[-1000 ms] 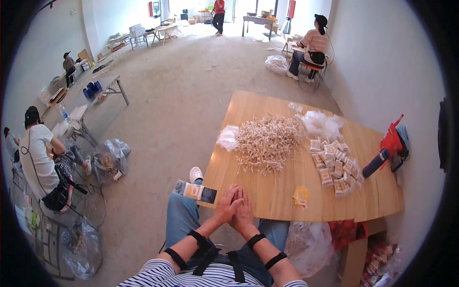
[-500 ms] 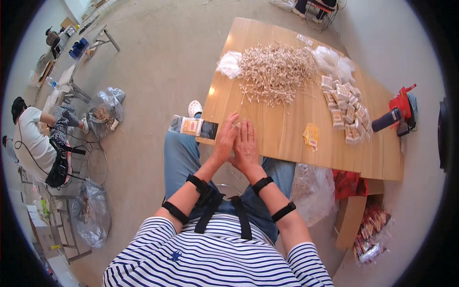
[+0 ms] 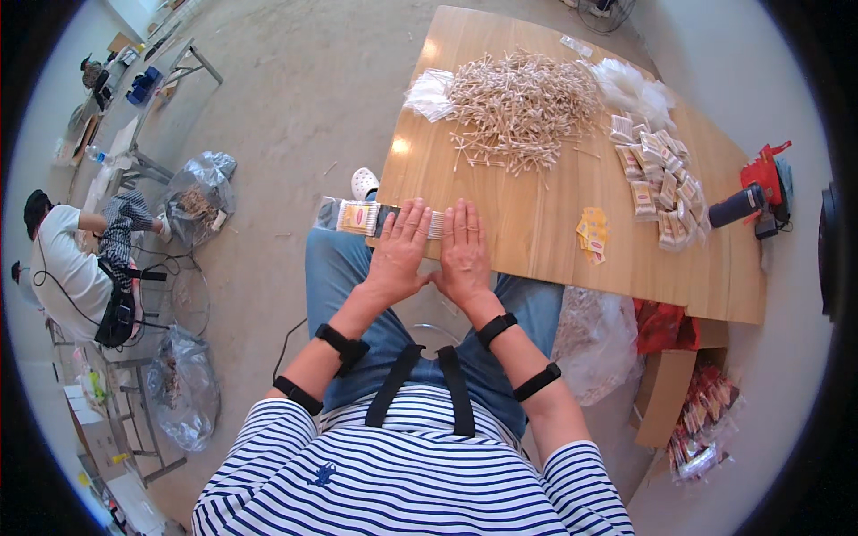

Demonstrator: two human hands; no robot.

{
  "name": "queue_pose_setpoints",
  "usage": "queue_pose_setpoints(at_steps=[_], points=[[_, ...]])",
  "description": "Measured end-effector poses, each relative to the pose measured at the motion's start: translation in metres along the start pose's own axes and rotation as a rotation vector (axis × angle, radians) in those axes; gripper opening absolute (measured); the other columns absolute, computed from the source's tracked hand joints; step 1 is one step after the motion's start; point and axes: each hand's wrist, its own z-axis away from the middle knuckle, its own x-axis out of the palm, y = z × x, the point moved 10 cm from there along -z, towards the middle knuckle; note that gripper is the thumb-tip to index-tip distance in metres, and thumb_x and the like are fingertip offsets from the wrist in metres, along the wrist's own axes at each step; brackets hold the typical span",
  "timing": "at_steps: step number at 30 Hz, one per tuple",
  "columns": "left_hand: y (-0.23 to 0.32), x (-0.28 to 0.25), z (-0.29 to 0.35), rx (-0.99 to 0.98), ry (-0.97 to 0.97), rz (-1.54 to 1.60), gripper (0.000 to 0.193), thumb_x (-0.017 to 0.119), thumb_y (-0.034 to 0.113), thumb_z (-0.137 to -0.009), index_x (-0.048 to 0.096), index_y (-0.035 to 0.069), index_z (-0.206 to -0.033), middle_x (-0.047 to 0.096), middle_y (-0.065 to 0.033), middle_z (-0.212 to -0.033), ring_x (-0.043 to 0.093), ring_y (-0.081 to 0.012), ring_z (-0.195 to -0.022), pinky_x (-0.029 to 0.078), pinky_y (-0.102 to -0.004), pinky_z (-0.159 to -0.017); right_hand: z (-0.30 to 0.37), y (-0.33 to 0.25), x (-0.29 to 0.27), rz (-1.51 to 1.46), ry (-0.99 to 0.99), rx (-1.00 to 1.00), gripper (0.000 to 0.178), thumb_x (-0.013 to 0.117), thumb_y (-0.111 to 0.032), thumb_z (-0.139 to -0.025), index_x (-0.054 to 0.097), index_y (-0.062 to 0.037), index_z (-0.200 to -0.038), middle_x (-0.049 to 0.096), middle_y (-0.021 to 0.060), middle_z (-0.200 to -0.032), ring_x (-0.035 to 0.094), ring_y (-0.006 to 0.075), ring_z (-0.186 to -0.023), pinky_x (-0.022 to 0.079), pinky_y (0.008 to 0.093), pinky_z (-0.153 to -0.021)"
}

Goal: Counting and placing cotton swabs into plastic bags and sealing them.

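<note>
Near the front left corner of the wooden table, my left hand (image 3: 400, 252) and my right hand (image 3: 464, 254) lie side by side, palms down, fingers stretched out. Between them shows a small row of cotton swabs (image 3: 436, 224), partly covered by the fingers. My left fingers also rest over a dark flat piece (image 3: 385, 217). Just left of that is a clear packet of cotton swabs (image 3: 357, 217) with a yellow and red card, its clear end reaching past the table edge. Beyond my hands spreads a large heap of loose cotton swabs (image 3: 527, 107).
Filled swab packets (image 3: 660, 179) are piled at the right, with clear bags (image 3: 635, 94) behind them. Yellow cards (image 3: 593, 234) lie on the table (image 3: 518, 228) right of my hands. An open carton (image 3: 666, 393) stands below. Another person (image 3: 67, 259) sits at the far left.
My hands were pressed together on edge; now they have parted and lie flat, palms down. A row of cotton swabs has come into view between them. The view has shifted slightly.
</note>
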Motion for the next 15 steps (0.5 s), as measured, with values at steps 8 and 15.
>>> queue_pose_setpoints(at_steps=[8, 15], points=[[0.011, 0.026, -0.018, -0.020, -0.071, -0.197, 0.124, 0.091, 0.030, -0.052, 0.026, 0.000, -0.154, 0.024, -0.0176, -0.161, 0.017, -0.0324, -0.152, 0.013, -0.0512, -0.123, 0.002, 0.006, 0.003, 0.003, 0.015, -0.002, 0.107, 0.084, -0.023, -0.065, 0.027, 0.0033, -0.152, 0.023, 0.0223, -0.161, 0.017, 0.0381, -0.152, 0.015, 0.0484, -0.123], [0.010, 0.024, -0.016, -0.049, -0.057, -0.203, 0.128, 0.093, 0.028, -0.048, 0.025, 0.000, -0.153, 0.025, -0.0164, -0.161, 0.019, -0.0315, -0.152, 0.014, -0.0530, -0.123, 0.013, 0.041, -0.013, -0.004, -0.142, 0.238, 0.121, 0.089, -0.029, -0.058, 0.022, 0.0023, -0.154, 0.020, 0.0206, -0.162, 0.013, 0.0349, -0.153, 0.013, 0.0530, -0.122]])
